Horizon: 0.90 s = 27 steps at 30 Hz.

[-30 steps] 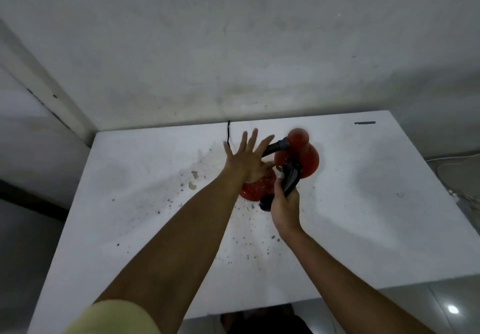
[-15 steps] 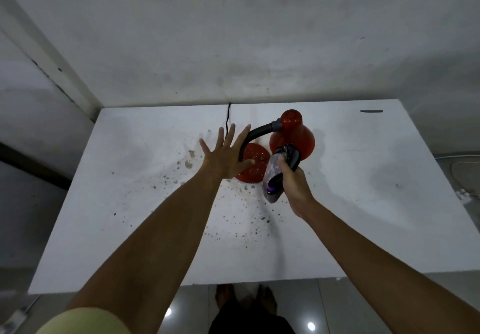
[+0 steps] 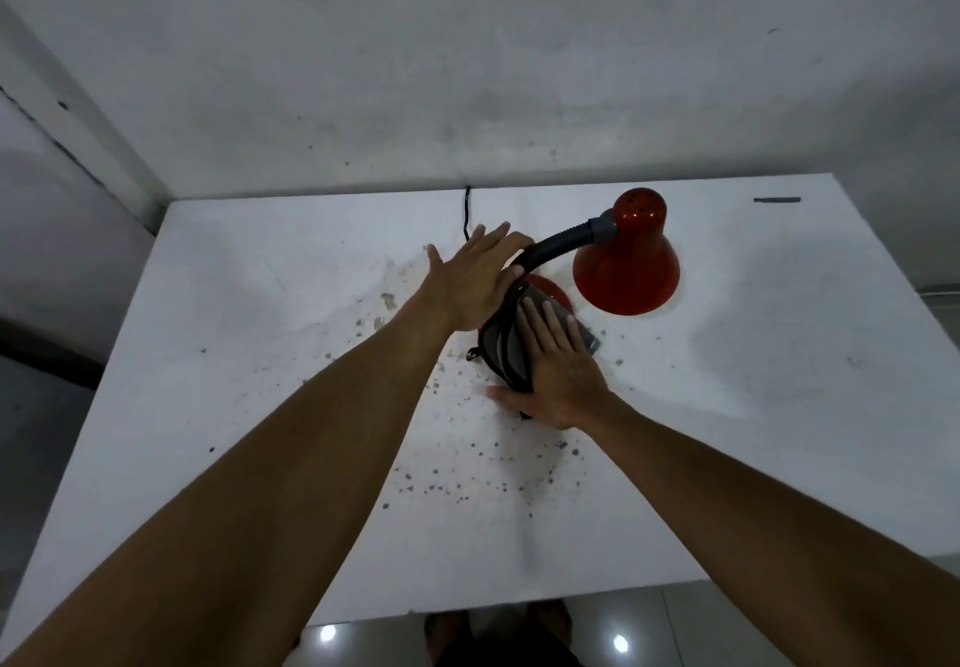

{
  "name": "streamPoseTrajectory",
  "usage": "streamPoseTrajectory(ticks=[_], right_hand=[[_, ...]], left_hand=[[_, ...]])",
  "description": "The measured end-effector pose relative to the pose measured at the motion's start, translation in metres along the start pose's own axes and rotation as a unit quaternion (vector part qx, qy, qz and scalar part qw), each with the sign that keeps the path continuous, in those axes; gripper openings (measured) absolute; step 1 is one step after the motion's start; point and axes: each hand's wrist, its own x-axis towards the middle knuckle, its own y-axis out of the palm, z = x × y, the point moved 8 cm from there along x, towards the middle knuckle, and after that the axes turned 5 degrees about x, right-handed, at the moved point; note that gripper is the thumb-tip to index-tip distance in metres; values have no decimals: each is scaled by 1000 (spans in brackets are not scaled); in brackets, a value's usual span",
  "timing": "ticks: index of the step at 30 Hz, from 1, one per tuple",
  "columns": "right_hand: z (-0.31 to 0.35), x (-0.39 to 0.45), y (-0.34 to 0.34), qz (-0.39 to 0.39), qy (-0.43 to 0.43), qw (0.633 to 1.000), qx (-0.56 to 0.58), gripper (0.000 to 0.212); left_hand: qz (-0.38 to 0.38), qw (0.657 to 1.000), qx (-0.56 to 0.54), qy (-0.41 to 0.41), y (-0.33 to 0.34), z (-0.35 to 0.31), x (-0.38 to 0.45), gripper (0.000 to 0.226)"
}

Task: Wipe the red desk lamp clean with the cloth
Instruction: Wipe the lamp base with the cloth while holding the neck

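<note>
The red desk lamp [image 3: 626,271] stands at the middle back of the white table [image 3: 779,354], its shade hanging to the right on a black bendy neck [image 3: 558,245]. My left hand [image 3: 467,287] lies over the foot of the neck, index finger bent over it. My right hand [image 3: 558,380] presses flat on a dark cloth [image 3: 501,349] that covers most of the round red base [image 3: 550,287]. Only a sliver of the base shows.
Grey crumbs and specks [image 3: 457,479] are scattered on the table in front of and left of the lamp. The black cord [image 3: 466,214] runs back to the wall. A short dark strip [image 3: 776,200] lies at the far right corner. Tiled floor shows below the front edge.
My right hand has come down from holding the bunched cloth upright to pressing it flat on the base. My left hand has closed in onto the neck's foot. The shade now sits further right.
</note>
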Motion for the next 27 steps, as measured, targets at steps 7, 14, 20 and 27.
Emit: streamPoseTrajectory(ticks=[7,14,20,27], right_hand=[[0,9,3,-11,40,998,-36,122],[-10,36,-5,-28,54,997,-40,120],[-1,-2,-1,-24,7,999,-45,118],[-4,-7,-5,-62,17,997,-34,112]], left_hand=[[-26,1000,4,6,7,-4,-3,41],[-31,999,1,-10,10,-8,-5,39],[-26,999,-10,-18,3,-16,-8,33],[-5,1000,-18,-11,4,-12,-8,32]])
